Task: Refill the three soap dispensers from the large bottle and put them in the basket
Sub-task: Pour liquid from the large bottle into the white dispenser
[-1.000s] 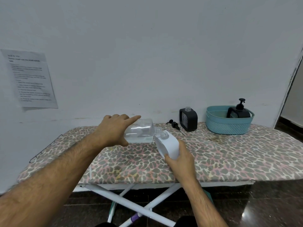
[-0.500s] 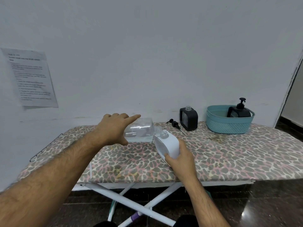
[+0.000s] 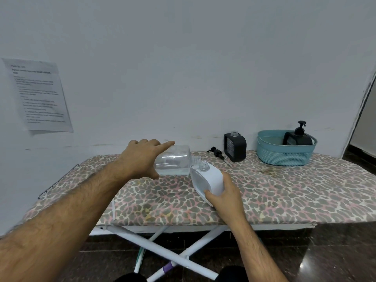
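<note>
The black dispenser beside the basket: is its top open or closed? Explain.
Open. The black dispenser shows a bare neck, and a pump head lies on the board beside it.

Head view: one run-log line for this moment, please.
step: pouring | left hand: tips large bottle | right hand: holds white dispenser | basket: one black dispenser in

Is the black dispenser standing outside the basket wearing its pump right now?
No. The black dispenser beside the basket has a bare open neck, and a black pump lies on the ironing board next to it.
</note>
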A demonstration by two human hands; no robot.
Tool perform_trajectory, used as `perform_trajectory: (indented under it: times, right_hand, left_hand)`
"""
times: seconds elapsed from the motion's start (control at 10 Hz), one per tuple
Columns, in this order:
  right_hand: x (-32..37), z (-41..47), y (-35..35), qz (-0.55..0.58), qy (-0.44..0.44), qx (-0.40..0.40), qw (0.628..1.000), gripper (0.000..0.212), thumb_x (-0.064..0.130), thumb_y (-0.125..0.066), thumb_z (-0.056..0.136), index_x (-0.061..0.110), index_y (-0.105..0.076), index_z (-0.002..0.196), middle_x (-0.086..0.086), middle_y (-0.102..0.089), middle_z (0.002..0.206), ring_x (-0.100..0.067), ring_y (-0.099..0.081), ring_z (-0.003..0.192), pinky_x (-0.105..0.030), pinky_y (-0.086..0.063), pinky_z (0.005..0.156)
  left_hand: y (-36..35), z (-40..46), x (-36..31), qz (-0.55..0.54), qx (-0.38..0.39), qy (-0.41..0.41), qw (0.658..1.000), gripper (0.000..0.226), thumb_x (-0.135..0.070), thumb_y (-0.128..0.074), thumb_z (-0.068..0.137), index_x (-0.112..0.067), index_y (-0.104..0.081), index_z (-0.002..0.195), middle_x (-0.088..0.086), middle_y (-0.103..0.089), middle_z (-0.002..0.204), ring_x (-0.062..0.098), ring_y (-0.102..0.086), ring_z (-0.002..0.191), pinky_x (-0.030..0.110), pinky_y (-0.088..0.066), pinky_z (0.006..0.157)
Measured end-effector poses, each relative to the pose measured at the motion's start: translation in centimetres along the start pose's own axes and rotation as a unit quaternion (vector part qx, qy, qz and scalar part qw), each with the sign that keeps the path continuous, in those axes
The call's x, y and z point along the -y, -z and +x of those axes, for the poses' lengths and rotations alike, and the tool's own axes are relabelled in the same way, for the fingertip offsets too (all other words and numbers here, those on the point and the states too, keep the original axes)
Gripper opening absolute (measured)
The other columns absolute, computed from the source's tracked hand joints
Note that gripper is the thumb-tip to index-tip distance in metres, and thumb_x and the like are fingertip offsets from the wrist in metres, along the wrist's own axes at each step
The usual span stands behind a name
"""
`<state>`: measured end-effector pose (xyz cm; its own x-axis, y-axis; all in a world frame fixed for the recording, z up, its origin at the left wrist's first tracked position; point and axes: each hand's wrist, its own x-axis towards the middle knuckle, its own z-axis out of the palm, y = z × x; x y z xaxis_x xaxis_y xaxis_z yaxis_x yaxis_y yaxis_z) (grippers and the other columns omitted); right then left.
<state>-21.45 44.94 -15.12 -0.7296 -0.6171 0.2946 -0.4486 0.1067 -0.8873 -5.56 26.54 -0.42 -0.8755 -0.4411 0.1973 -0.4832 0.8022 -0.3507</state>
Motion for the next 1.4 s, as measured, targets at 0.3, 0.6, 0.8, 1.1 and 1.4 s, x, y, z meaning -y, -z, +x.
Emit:
perform_trajectory:
  times: [0.3, 0.6, 0.8, 1.1, 1.4]
  right_hand:
    - [-0.11, 0.08, 0.02, -0.002, 0.004, -0.001, 1.000, 0.059, 0.028, -0.075, 0.081, 0.031, -0.047, 0.132, 0.010, -0.056, 0.114, -0.013, -0.058, 0.101, -0.035, -0.059, 0.073]
    - [-0.14, 0.14, 0.00, 0.012, 0.014, 0.001, 1.000, 0.058, 0.027, -0.076, 0.080, 0.029, -0.049, 0.131, 0.010, -0.059, 0.115, -0.010, -0.057, 0.101, -0.017, -0.047, 0.068]
    - [-0.22, 0.09, 0.02, 0.016, 0.015, 0.006, 1.000, 0.060, 0.027, -0.076, 0.080, 0.030, -0.048, 0.133, 0.010, -0.059, 0.118, -0.010, -0.057, 0.102, -0.015, -0.046, 0.069]
    - [-0.03, 0.02, 0.07, 0.029, 0.015, 0.009, 0.999, 0.058, 0.027, -0.077, 0.079, 0.031, -0.049, 0.130, 0.011, -0.058, 0.117, -0.008, -0.057, 0.102, -0.014, -0.045, 0.069]
    - [-0.05, 0.09, -0.01, 0.055, 0.014, 0.012, 0.998, 0.055, 0.027, -0.077, 0.078, 0.039, -0.048, 0.123, 0.016, -0.059, 0.115, -0.005, -0.058, 0.104, -0.023, -0.052, 0.078]
  left_hand:
    - [0.01, -0.11, 0.06, 0.001, -0.002, -0.001, 1.000, 0.111, -0.056, -0.078, 0.072, -0.041, -0.004, 0.154, -0.004, -0.046, 0.144, 0.020, -0.048, 0.124, 0.041, -0.039, 0.102]
    - [-0.01, -0.07, 0.20, -0.001, 0.004, 0.000, 1.000, 0.111, -0.056, -0.077, 0.072, -0.042, -0.003, 0.154, -0.004, -0.046, 0.143, 0.019, -0.048, 0.123, 0.041, -0.039, 0.102]
    - [0.02, -0.12, 0.22, 0.003, 0.007, 0.002, 1.000, 0.113, -0.058, -0.077, 0.072, -0.042, -0.002, 0.154, -0.004, -0.045, 0.145, 0.020, -0.047, 0.125, 0.042, -0.039, 0.103]
    - [0.07, -0.14, 0.29, 0.005, 0.004, 0.002, 1.000, 0.113, -0.059, -0.077, 0.071, -0.043, -0.001, 0.154, -0.004, -0.045, 0.145, 0.020, -0.047, 0.124, 0.042, -0.038, 0.104]
    - [0.36, -0.23, 0.18, 0.003, 0.006, 0.001, 1.000, 0.112, -0.057, -0.077, 0.073, -0.042, -0.002, 0.154, -0.004, -0.046, 0.143, 0.020, -0.048, 0.122, 0.040, -0.038, 0.102]
